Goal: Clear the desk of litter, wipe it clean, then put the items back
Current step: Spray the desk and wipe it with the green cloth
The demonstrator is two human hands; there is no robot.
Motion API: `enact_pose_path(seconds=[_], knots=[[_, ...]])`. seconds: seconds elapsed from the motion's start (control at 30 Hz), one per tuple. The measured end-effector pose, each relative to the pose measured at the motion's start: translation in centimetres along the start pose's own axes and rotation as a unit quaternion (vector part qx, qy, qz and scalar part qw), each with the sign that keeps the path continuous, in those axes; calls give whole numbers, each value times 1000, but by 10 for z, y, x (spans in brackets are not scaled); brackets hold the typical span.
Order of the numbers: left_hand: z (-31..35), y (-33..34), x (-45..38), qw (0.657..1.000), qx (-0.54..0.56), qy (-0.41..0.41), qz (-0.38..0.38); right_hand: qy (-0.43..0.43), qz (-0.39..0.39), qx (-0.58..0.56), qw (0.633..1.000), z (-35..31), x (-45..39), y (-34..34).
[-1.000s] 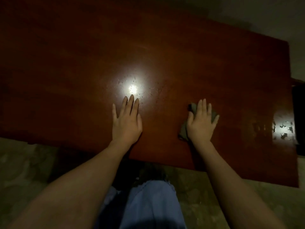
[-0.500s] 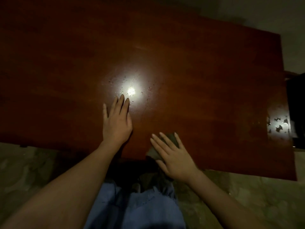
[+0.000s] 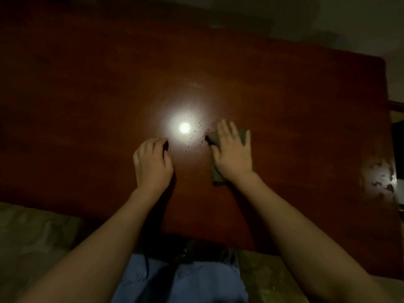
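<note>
The dark red-brown desk (image 3: 284,106) is seen from above in dim light, and a bright round glare (image 3: 184,127) is thrown onto its polished top, ringed by small specks or droplets (which of the two cannot be told in this gloom). The grey cloth (image 3: 215,138) is pressed flat to the wood under the right hand (image 3: 232,154), whose fingers are laid out straight and close together; cloth is left showing beyond the fingertips, at the thumb side and below the heel of the hand. The left hand (image 3: 152,164) is set on the desk just left of the glare, its fingers curled under at the knuckles, and nothing is seen held in it. The two hands are kept near each other, with the glare between and slightly beyond them. The near edge of the desk is crossed by both forearms, and blue trousers (image 3: 179,281) are seen below it. Wide bare wood is offered to the left, beyond the hands and out to the right. At the right edge a paler reflective patch (image 3: 379,178) is caught, mottled with dark marks. Pale flooring (image 3: 37,232) is seen under the near edge.
</note>
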State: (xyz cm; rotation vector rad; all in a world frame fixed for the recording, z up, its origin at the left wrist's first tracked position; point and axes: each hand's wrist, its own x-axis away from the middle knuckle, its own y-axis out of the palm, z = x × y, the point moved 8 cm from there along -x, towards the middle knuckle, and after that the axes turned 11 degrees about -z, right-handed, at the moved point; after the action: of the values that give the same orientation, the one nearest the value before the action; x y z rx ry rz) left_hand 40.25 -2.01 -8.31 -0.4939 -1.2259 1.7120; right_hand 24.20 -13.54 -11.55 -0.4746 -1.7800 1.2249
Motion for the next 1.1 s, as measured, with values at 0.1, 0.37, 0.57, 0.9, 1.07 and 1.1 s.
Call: enact_pose_path(seconds=[0.1, 0.37, 0.57, 0.9, 1.07, 1.1], knots=[[30, 5, -19, 1000, -3, 20, 0, -134, -2, 58, 989, -24, 38, 22], [94, 33, -67, 999, 19, 31, -16, 0, -7, 7, 1000, 151, 48, 7], [121, 50, -91, 999, 32, 23, -10, 141, 32, -51, 988, 175, -75, -64], [133, 34, -145, 1000, -22, 3, 9, -238, -23, 83, 967, 86, -38, -21], [136, 50, -165, 998, -51, -16, -32, -125, -1, 59, 990, 173, -60, -47], [134, 55, -164, 997, -63, -18, -37, -90, 5, 44, 995, 187, -72, -56]])
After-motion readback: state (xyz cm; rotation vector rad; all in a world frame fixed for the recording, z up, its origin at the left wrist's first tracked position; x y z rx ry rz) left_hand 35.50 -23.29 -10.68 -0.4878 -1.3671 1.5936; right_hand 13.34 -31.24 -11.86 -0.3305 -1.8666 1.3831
